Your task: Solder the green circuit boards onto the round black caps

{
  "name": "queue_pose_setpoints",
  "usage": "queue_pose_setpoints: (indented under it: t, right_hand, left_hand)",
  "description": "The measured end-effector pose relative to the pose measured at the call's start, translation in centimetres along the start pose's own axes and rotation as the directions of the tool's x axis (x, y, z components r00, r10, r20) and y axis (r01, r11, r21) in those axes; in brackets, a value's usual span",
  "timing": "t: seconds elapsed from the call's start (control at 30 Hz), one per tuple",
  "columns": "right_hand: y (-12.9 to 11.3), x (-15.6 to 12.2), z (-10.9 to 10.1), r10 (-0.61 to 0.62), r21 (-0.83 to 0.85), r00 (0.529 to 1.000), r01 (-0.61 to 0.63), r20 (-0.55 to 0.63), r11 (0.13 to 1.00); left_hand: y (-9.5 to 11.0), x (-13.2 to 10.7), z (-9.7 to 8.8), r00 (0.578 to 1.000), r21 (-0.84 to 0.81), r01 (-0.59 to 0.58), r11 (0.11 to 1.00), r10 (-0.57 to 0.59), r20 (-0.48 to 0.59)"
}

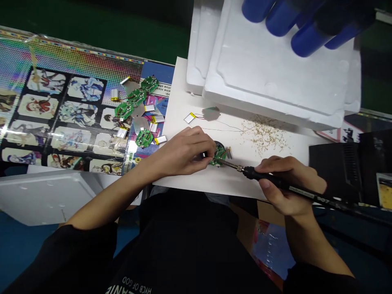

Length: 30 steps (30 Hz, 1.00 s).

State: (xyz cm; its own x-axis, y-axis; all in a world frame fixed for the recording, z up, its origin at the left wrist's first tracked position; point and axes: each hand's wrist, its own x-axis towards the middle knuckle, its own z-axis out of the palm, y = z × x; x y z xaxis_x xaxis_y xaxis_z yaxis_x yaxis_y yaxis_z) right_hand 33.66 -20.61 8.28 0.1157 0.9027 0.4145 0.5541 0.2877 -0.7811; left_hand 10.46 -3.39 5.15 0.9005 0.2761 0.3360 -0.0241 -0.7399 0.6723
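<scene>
My left hand (183,153) pinches the edge of a round green circuit board (219,156), which sits on a dark round base on a white board (196,179). My fingers hide part of the circuit board. My right hand (289,183) grips a black-handled soldering iron (260,176) like a pen. Its metal tip reaches the near edge of the circuit board. Just beyond the circuit board, thin wires run from a small yellow-tabbed pouch battery (190,118) towards a grey disc (211,113).
Several green circuit boards (136,97) and pouch batteries (114,94) lie on a printed mat (61,118) at left. White foam slabs (275,61) with blue cylinders (306,28) stand behind. Pale shavings (265,134) are scattered on the board. A black box (337,167) stands at right.
</scene>
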Motion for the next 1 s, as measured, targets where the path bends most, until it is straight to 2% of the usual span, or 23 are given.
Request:
queue_pose_setpoints:
  t: [0.33, 0.5, 0.6, 0.77, 0.87, 1.0]
  right_hand:
    - [-0.1, 0.2, -0.1, 0.003, -0.029, 1.0, -0.002, 0.012, 1.0]
    - [-0.3, 0.2, -0.1, 0.012, -0.056, 1.0, -0.01, 0.02, 0.998]
    - [-0.3, 0.3, 0.1, -0.023, -0.03, 1.0, 0.023, 0.009, 0.999]
    - [-0.2, 0.0, -0.4, -0.071, -0.012, 0.992, 0.07, -0.106, 0.997]
    - [-0.1, -0.5, -0.7, -0.034, -0.054, 0.98, 0.023, -0.194, 0.998]
    - [-0.1, -1.1, 0.3, 0.021, -0.018, 0.921, -0.031, -0.389, 0.999]
  left_hand:
    - [-0.2, -0.1, 0.0, 1.0, 0.022, -0.029, 0.999, 0.029, -0.008]
    - [-0.1, 0.0, 0.0, 1.0, 0.013, 0.0, 1.0, 0.0, 0.015]
    - [-0.1, 0.0, -0.1, 1.0, 0.007, 0.012, 1.0, -0.013, 0.022]
    - [0.0, 0.0, -0.1, 0.999, 0.015, 0.016, 1.0, -0.016, 0.032]
    - [0.0, 0.0, -0.1, 0.999, 0.017, 0.014, 1.0, -0.015, 0.03]
    - [0.1, 0.0, -0.2, 0.999, 0.012, 0.023, 1.0, -0.024, 0.037]
